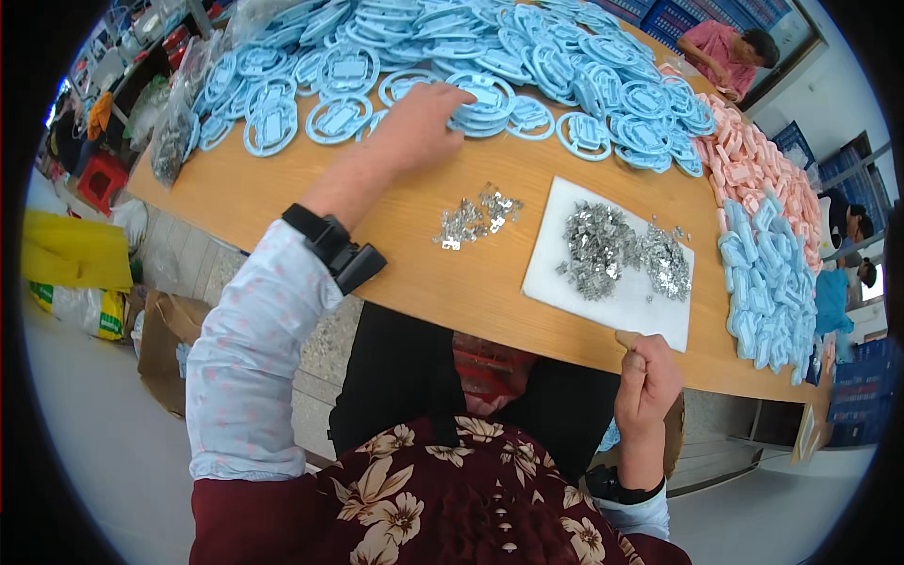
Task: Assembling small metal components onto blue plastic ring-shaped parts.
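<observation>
My left hand (424,127) reaches over the table to the near edge of a large heap of round, pale blue plastic frames (438,42). Its finger and thumb close on the left edge of a blue round frame (488,91) at the top of a small stack; the other fingers are mostly hidden. By the table's front edge, my right hand (650,381) is closed, with a small tan tip (626,337) sticking out whose kind is unclear. A white foam sheet (546,268) bears piles of small silvery metal pieces (598,250). More metal clips (466,224) lie loose on the wood.
Pink plastic pieces (758,160) and long blue pieces (767,282) are heaped along the table's right side. A clear bag (171,141) sits at the left corner. Another person (725,56) works beyond the far right. A cardboard box (169,353) stands on the floor at left.
</observation>
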{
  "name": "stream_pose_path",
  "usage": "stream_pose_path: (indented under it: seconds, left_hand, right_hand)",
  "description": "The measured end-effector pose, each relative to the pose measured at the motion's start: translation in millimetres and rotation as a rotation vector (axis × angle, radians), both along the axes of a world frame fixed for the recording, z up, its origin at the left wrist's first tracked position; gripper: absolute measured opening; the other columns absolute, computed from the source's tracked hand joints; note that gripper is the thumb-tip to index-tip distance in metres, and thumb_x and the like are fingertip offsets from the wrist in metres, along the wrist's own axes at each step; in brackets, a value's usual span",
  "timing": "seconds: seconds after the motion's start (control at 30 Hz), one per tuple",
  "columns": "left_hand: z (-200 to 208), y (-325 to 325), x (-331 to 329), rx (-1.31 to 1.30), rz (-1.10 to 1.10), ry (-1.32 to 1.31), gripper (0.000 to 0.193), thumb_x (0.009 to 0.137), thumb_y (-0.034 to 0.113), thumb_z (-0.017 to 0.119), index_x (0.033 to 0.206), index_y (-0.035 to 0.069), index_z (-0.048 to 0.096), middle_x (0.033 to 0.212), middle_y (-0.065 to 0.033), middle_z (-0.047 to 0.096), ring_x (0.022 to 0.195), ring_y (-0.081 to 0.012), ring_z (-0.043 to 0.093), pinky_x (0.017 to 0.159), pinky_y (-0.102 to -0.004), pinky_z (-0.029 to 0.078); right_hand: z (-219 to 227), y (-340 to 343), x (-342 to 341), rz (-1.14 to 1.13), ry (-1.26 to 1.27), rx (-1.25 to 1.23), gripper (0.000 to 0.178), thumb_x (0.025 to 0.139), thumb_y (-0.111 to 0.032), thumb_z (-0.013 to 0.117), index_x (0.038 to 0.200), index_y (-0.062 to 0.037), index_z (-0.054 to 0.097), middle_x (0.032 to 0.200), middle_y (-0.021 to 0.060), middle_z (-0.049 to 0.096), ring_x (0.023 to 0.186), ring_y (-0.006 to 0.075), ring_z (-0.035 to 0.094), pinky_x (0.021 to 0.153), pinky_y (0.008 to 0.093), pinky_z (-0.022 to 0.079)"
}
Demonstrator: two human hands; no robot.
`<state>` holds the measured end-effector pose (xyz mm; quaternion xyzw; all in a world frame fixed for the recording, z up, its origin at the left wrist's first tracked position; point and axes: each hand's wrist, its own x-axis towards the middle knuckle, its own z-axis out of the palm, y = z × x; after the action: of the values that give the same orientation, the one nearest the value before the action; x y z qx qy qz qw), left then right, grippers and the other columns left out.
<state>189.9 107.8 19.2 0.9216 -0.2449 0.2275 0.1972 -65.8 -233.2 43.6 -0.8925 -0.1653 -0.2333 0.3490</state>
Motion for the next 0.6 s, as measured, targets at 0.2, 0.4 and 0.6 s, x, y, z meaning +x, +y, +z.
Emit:
stream_pose_path:
  seconds: [0.2, 0.4, 0.6]
  left_hand:
    - [7, -21, 21, 0.302, 0.096, 0.075, 0.041, 0.078, 0.020, 0.077, 0.118, 0.015, 0.068, 0.125, -0.0097, 0.063, 0.121, -0.0316, 0.054, 0.103, -0.0456, 0.046]
    - [28, -20, 27, 0.195, 0.097, 0.272, 0.037, 0.072, 0.032, 0.085, 0.101, 0.017, 0.070, 0.110, -0.0034, 0.063, 0.115, -0.0279, 0.055, 0.095, -0.0415, 0.048]
    - [32, 9, 46, -0.120, 0.167, -0.134, 0.031, 0.090, 0.035, 0.069, 0.110, 0.012, 0.070, 0.097, -0.0142, 0.073, 0.091, -0.0346, 0.069, 0.085, -0.0441, 0.052]
  right_hand:
    - [0, -9, -4, -0.018, -0.045, -0.016, 0.008, 0.094, -0.005, 0.060, 0.089, -0.0001, 0.062, 0.070, 0.0105, 0.052, 0.058, 0.0240, 0.050, 0.053, 0.0332, 0.039]
    - [1, -16, -12, -0.064, -0.013, -0.006, 0.007, 0.094, -0.005, 0.061, 0.091, 0.0004, 0.063, 0.070, 0.0118, 0.052, 0.057, 0.0254, 0.050, 0.053, 0.0332, 0.040]
    - [3, -10, -10, -0.011, -0.009, 0.048, 0.005, 0.093, -0.004, 0.063, 0.094, 0.0007, 0.065, 0.070, 0.0133, 0.050, 0.057, 0.0259, 0.051, 0.053, 0.0332, 0.041]
